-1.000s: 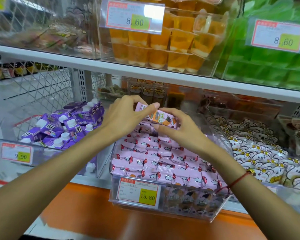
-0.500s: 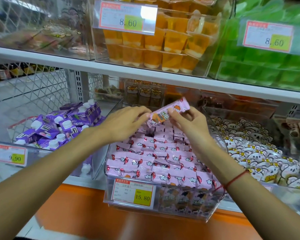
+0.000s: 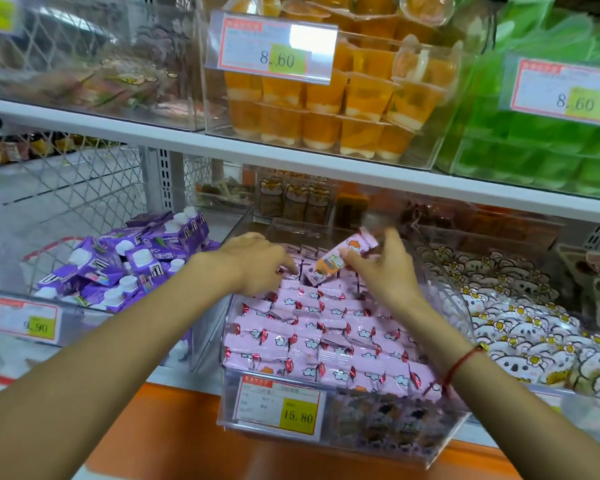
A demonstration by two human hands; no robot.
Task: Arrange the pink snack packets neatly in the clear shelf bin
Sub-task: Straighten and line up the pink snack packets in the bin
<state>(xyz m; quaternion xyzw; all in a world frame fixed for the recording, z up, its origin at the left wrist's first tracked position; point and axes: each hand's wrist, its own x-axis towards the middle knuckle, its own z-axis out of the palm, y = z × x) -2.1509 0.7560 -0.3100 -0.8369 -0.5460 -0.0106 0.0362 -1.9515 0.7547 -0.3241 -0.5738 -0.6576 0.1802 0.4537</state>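
Observation:
A clear shelf bin point(image 3: 459, 308) holds rows of pink snack packets point(image 3: 326, 327) lying side by side. My right hand point(image 3: 387, 271) pinches one pink packet with an orange picture point(image 3: 340, 259), tilted above the back rows, its lower end near the packets. My left hand point(image 3: 257, 265) reaches over the bin's back left, its fingertips down on the packets there and holding nothing. A price tag reading 15.80 point(image 3: 279, 407) hangs on the bin's front wall.
Left of the bin, another clear bin holds purple pouches point(image 3: 136, 265). On the right lie white flower-print packets point(image 3: 516, 323). The white shelf board point(image 3: 291, 157) above carries orange jelly cups point(image 3: 343, 109) and green ones point(image 3: 551, 150). An orange ledge point(image 3: 187, 427) runs below.
Both hands have lowered toward the back rows. My left hand has let go of the packet's end and touches the rows; my right hand alone keeps the packet, tilted more steeply.

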